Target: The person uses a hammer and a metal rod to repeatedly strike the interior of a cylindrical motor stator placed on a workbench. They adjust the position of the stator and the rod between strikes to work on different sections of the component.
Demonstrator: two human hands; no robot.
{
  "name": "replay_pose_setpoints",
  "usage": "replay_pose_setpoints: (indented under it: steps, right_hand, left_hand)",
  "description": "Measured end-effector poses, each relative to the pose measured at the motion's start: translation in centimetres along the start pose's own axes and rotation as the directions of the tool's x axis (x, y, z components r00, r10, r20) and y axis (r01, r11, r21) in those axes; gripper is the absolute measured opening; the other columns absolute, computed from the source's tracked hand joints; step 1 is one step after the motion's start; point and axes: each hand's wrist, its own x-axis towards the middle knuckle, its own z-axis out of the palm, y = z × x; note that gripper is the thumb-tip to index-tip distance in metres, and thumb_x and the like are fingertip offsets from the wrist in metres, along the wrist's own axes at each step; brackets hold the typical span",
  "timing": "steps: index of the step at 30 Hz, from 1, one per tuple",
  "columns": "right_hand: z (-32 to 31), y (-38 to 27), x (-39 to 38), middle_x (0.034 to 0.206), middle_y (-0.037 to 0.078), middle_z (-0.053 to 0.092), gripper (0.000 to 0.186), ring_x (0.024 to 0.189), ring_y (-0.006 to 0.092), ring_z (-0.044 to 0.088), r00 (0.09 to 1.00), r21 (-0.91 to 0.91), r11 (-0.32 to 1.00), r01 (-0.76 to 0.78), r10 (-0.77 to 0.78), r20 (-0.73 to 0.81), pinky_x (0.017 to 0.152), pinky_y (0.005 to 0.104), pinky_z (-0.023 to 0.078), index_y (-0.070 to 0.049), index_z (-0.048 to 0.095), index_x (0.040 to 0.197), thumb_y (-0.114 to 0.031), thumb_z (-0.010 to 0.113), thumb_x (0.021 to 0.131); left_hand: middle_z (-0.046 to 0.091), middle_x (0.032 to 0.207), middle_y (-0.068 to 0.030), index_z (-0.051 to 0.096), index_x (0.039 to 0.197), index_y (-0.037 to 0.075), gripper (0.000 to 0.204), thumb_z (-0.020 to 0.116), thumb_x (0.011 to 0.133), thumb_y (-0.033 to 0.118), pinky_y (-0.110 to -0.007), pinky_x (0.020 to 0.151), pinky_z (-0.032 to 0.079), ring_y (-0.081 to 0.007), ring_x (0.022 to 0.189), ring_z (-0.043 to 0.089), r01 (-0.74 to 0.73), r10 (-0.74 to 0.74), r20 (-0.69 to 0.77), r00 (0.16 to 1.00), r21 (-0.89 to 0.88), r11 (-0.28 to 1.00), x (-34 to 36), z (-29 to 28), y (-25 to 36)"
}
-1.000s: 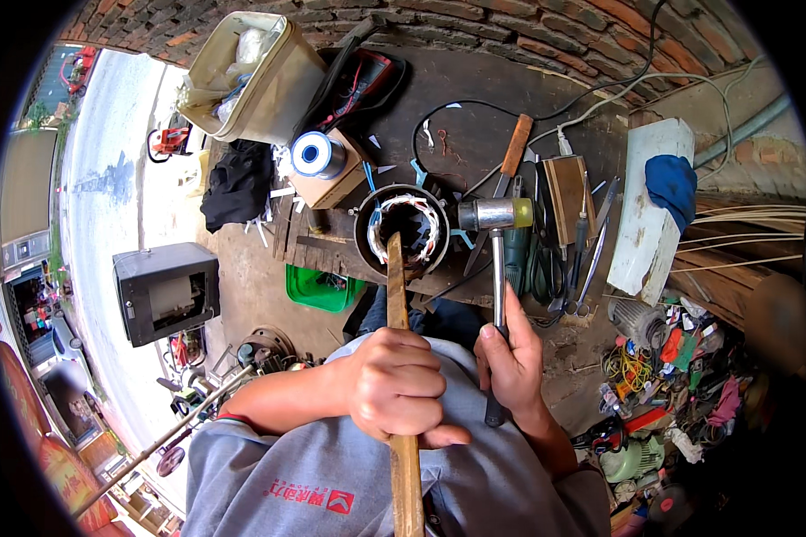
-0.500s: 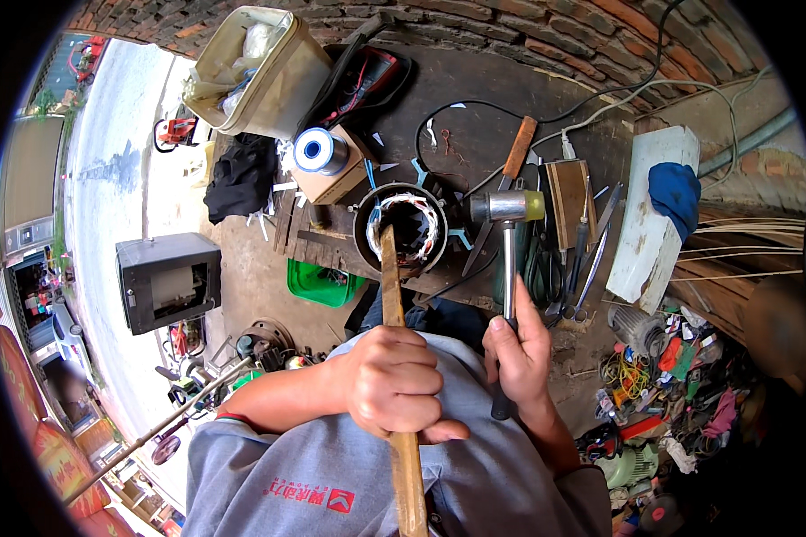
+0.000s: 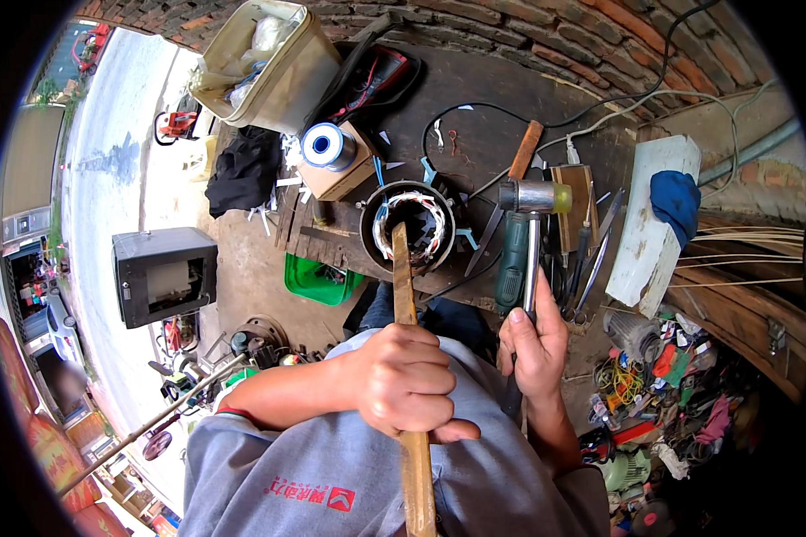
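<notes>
My left hand (image 3: 407, 379) is wrapped round a long wooden stick (image 3: 404, 295). The stick's far tip rests at the near inner side of a motor stator (image 3: 367, 234), a round metal ring with white-bound windings (image 3: 440, 224) inside. In my right hand (image 3: 535, 345) is a mallet (image 3: 534, 199) with a metal handle and a yellowish face, its head raised to the right of the stator. Fingers and thumb close round the handle, the forefinger lying along it. Beneath the mallet lies a dark green power tool (image 3: 512, 261), partly covered.
On the dark bench stand a wire spool (image 3: 328, 148) on a cardboard box (image 3: 338, 174), a plastic bucket (image 3: 282, 85) and a wooden-handled blade (image 3: 526, 150). Hand tools (image 3: 591, 259) lie at right. A green basin (image 3: 318, 291) sits below the left edge. Scrap parts (image 3: 672, 376) pile up at lower right.
My right hand and the mallet have shifted slightly right and up in the picture. The whole view has moved a little; the stick stays in the stator.
</notes>
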Motion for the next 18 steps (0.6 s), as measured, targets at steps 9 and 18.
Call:
replay_pose_setpoints:
  steps: [9,18]
  right_hand:
    - [0.4,0.5,-0.5,0.056,-0.002,0.043,0.056,0.040,0.0030,0.036,1.000,0.016,1.000,-0.024,0.024,0.019,0.038,0.0188,0.030,-0.004,0.023,0.148,-0.005,0.044,0.097]
    - [0.2,0.1,0.5,0.057,-0.003,0.044,0.055,0.041,0.0035,0.039,0.998,0.027,0.999,0.040,-0.038,-0.059,0.038,0.0199,0.035,-0.003,0.025,0.147,-0.008,0.047,0.097]
  left_hand:
    - [0.028,0.049,0.0029,0.029,0.050,0.014,0.055,0.074,0.079,0.022,-0.027,0.038,0.021,-0.0136,0.036,0.033,0.005,-0.005,-0.002,1.000,0.012,1.000,-0.8,-0.2,0.1]
    - [0.030,0.047,0.0034,0.030,0.048,0.014,0.053,0.075,0.076,0.016,-0.027,0.037,0.026,-0.0138,0.037,0.037,0.044,-0.046,0.060,0.997,0.034,0.998,-1.4,-1.3,0.8]
